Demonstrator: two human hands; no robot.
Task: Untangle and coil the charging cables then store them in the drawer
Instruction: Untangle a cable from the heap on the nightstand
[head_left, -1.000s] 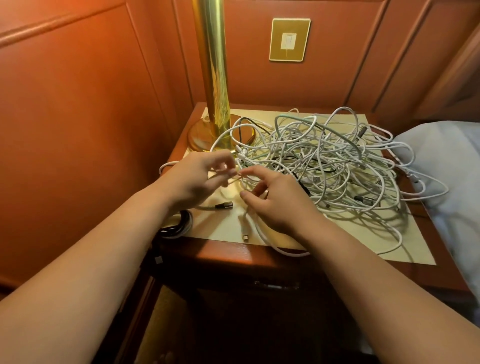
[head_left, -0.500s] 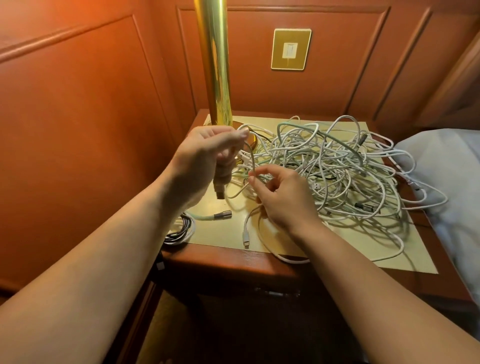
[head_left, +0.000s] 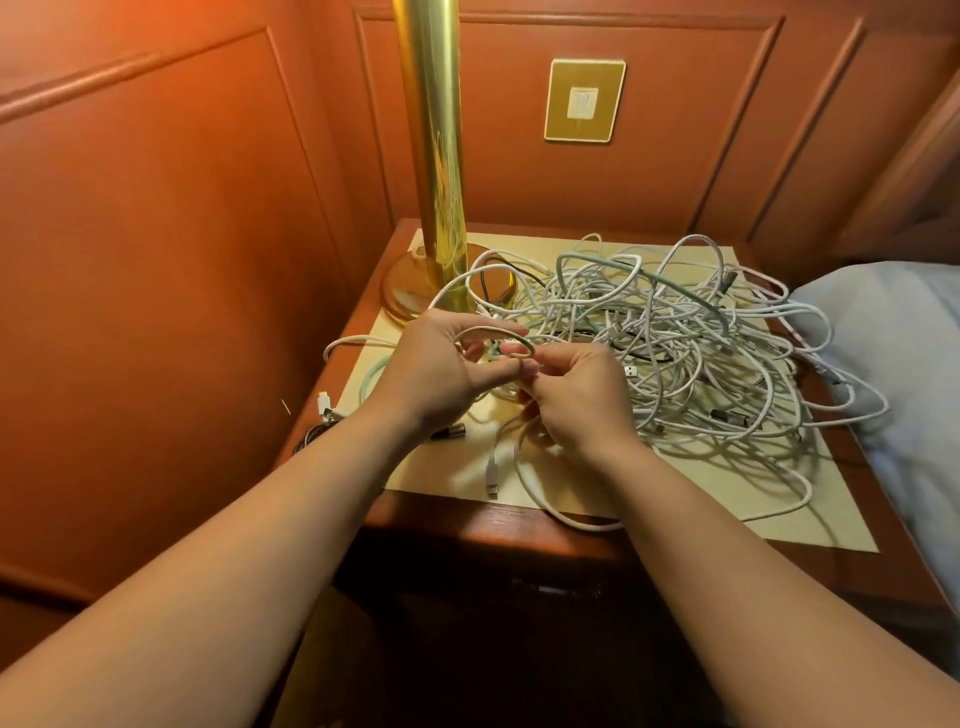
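A big tangle of white charging cables (head_left: 670, 343), with one pale green cable among them, covers the middle and right of the nightstand top (head_left: 810, 525). In front of the pile my left hand (head_left: 441, 374) pinches a small loop of white cable (head_left: 493, 338) between thumb and fingers. My right hand (head_left: 576, 400) grips the same cable just right of the loop, knuckles toward me. A loose white plug end (head_left: 492, 473) lies near the front edge below my hands. The drawer front (head_left: 545, 592) under the top is dark and closed.
A tall brass lamp pole (head_left: 436, 156) on a round base stands at the back left of the top. Wood wall panels close in on the left and behind, with a brass switch plate (head_left: 584, 101). White bedding (head_left: 904, 395) borders the right. Dark cables (head_left: 317, 431) hang off the left edge.
My left hand came down from beside the lamp pole to meet my right hand, and a small loop of white cable now stands between them.
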